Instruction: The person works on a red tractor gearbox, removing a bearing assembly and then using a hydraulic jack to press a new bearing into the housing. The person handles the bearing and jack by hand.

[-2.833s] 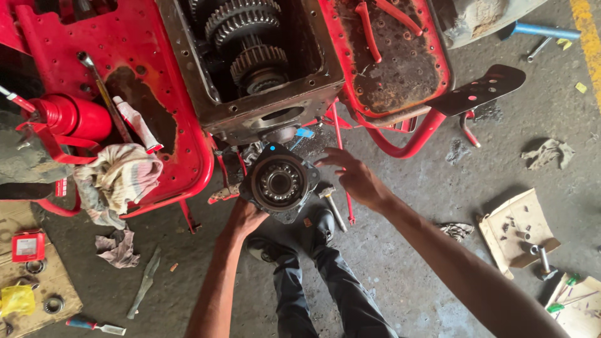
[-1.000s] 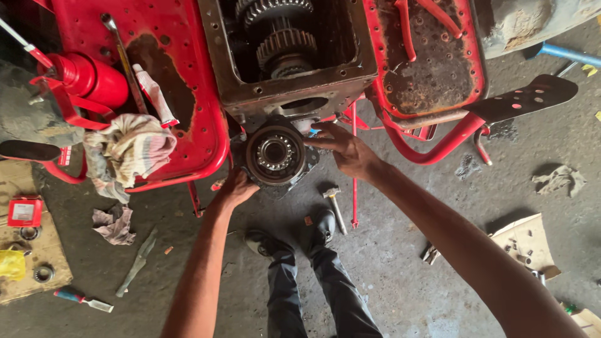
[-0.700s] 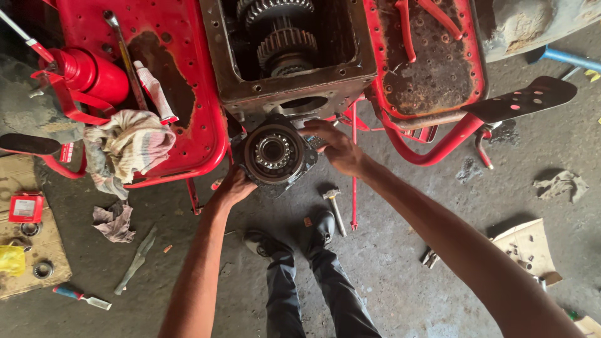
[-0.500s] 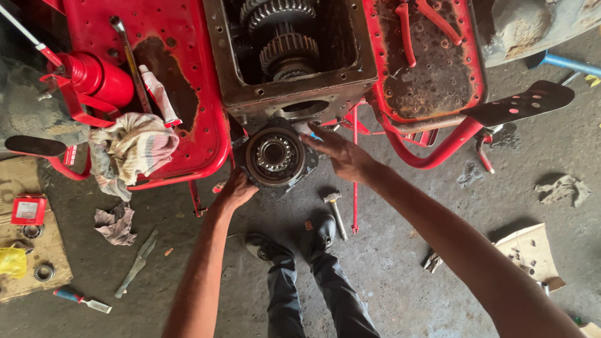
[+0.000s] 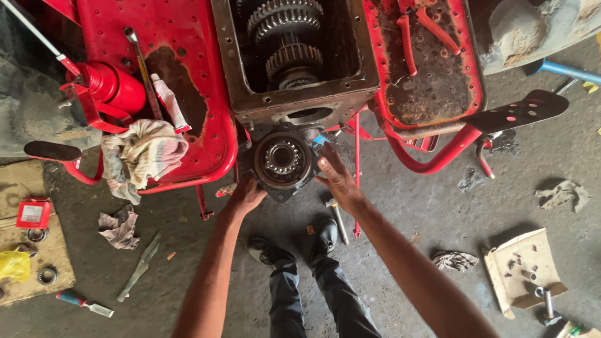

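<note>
Currently both hands are pressing a round bearing housing up against the lower face of the open gearbox casing, just below the casing's oval opening. L hand is cupping the housing's lower-left edge, fingers curled around it. R hand is lying flat w/ fingers spread against the right edge, steadying rather than clenching.

Progress, as judged: housing is sitting up against the casing but looks not fully seated; it is tilting slightly and no bolts are showing in its flange. So positioning is underway; seating and fastening appear left to do. Can't tell whether the bore is lining up w/ a shaft, since that side is hidden.

Surroundings: gears are lying exposed inside the casing. Red frame plate to the left is carrying a rag, a wrench and a tube of sealant. Red jack is standing further left. On the floor: a hammer just beside the person's shoes, a chisel, a screwdriver, cardboard w/ small parts.

Obstructions: thin red rods are hanging close beside the R hand, crowding that side; the frame plate's edge is sitting near the L hand.
</note>
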### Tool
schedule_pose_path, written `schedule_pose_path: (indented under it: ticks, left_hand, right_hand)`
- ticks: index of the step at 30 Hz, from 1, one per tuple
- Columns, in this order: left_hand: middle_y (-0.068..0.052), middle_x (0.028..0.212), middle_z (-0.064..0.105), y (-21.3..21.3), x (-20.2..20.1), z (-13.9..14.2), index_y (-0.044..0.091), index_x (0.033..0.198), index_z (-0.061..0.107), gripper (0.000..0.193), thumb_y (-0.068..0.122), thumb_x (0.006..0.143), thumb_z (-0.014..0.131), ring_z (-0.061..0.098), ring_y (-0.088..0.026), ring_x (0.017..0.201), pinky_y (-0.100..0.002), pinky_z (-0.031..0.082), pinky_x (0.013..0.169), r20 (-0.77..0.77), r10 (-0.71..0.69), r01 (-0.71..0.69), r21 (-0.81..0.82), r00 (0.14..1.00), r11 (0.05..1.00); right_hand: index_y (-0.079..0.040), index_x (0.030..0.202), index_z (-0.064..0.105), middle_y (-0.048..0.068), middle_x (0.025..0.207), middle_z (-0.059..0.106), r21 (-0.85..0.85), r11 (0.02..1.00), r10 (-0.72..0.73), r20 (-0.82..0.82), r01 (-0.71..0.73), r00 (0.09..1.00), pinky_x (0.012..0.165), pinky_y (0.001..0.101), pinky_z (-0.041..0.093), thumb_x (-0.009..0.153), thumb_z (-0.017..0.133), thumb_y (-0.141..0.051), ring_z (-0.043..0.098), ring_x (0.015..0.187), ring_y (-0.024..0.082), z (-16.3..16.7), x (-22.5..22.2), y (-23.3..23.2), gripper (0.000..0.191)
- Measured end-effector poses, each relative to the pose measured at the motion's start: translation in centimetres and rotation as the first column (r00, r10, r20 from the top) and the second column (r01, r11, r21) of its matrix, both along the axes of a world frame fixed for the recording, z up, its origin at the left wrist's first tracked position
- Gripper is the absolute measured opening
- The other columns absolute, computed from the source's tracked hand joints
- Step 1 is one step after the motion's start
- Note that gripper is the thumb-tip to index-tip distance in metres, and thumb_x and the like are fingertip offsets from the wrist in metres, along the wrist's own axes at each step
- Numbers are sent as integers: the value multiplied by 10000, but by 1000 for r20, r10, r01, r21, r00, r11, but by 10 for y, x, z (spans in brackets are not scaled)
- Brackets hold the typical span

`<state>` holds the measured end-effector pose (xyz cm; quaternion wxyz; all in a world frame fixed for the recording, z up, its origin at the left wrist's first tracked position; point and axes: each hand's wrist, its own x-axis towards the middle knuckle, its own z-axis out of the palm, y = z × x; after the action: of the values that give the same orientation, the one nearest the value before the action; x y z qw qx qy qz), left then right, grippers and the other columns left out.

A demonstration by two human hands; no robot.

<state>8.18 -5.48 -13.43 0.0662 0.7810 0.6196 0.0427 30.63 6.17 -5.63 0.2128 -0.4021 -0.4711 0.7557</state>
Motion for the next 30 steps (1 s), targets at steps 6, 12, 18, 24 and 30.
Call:
schedule_pose_path:
  ticks: [6,12,18,24,30]
  left_hand:
    - [-261,1103,640,0,2,13,-2,1144,643,360,84,803,718,590,-465,1025,-509,493,869,821,100,-270,68,562,960]
    - [-220,1057,681,1,4,16,25,1067,675,241,59,829,676,623,-443,984,-482,487,863,697,59,-255,181,714,950]
    - [-250,1005,647,0,-1,5,-23,1054,656,200,-26,859,610,631,-401,982,-456,508,869,456,328,-385,35,827,922]
    - [-192,985,717,9,-18,12,31,977,705,156,56,823,693,660,-373,975,-480,503,854,731,324,-435,-41,601,899]
    - [-151,1093,693,27,-26,12,39,1126,664,246,-28,896,614,654,-321,1035,-445,513,909,568,106,-241,169,816,956]
  right_hand:
    - [-162,1652,138,79,1726,168,7,999,40,-57,-40,998,1073,471,455,946,586,-585,276,1526,261,-1,2,1,937]
    - [-108,1542,398,137,1525,516,147,985,36,360,-94,932,958,414,545,939,663,-423,579,1307,263,4,21,19,730]
    - [-60,1508,486,156,1217,723,1,998,-61,144,61,988,851,361,589,985,591,-375,737,1049,233,10,21,0,620]
    - [-38,1519,456,119,1080,677,8,988,-153,103,153,983,826,362,576,929,661,-249,715,959,230,9,6,-19,659]
    - [-44,1527,427,93,1055,666,-44,967,-247,70,250,966,864,359,585,917,668,-200,712,983,207,2,12,-28,674]
